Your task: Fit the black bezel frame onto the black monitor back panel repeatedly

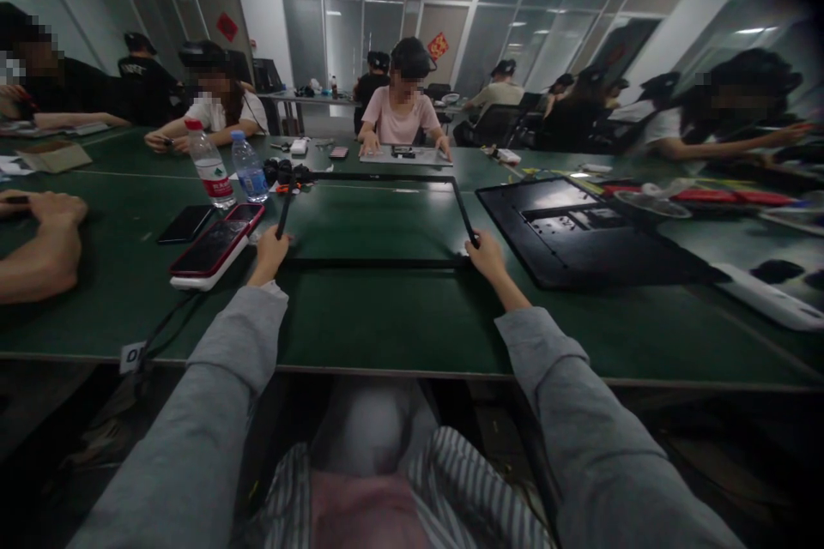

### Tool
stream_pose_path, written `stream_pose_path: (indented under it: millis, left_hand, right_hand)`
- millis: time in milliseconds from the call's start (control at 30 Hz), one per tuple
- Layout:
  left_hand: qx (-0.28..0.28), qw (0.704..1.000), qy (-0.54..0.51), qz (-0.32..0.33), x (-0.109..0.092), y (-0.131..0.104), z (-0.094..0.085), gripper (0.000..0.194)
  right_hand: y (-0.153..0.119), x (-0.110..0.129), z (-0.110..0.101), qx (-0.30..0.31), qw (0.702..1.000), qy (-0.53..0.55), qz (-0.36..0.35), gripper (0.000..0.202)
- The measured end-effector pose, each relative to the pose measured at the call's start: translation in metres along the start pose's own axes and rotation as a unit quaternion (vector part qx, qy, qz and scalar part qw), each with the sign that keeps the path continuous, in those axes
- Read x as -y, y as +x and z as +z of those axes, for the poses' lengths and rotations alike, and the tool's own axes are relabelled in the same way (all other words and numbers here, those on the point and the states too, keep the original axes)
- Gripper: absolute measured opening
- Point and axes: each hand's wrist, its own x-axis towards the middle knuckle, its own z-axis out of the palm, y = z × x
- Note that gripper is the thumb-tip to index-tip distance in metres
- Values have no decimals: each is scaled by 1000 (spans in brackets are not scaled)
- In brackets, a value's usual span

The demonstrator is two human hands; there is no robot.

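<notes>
A thin black rectangular frame (379,263) is held over the green table (386,317), and the tabletop shows through its middle. My left hand (271,254) is closed round the left side of the frame, close to its near corner. On the opposite side, my right hand (486,257) grips the frame near its other near corner. To the right of that hand lies a large black panel (579,249) with a recessed part. Whether the frame's near edge touches the table, I cannot tell.
Left of the frame are a red-cased phone (219,242) on a white object, a dark phone (186,224) and two bottles (212,167) (250,169). A person's arm (45,249) rests at the far left. Another person (402,107) sits opposite. A white bar (769,296) lies right.
</notes>
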Motion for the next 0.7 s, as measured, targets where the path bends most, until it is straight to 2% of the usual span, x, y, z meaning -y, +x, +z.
stream_pose_path:
  millis: [100,233,400,600,700]
  left_hand:
    - [12,996,89,22,3,-4,-2,38]
    - [12,984,172,50,3,-9,-1,37]
    - [23,983,180,40,1,-12,0,37]
    - [15,990,139,18,-9,-16,-1,64]
    - [39,991,119,49,-14,-17,-1,72]
  right_hand:
    - [1,-2,1,13,999,-8,39,52]
    - [1,-7,3,20,998,-37,40,47]
    - [-2,-5,2,52,992,-88,74,43]
    - [-4,3,-3,64,991,-82,89,45]
    - [-4,4,-4,50,992,-69,90,47]
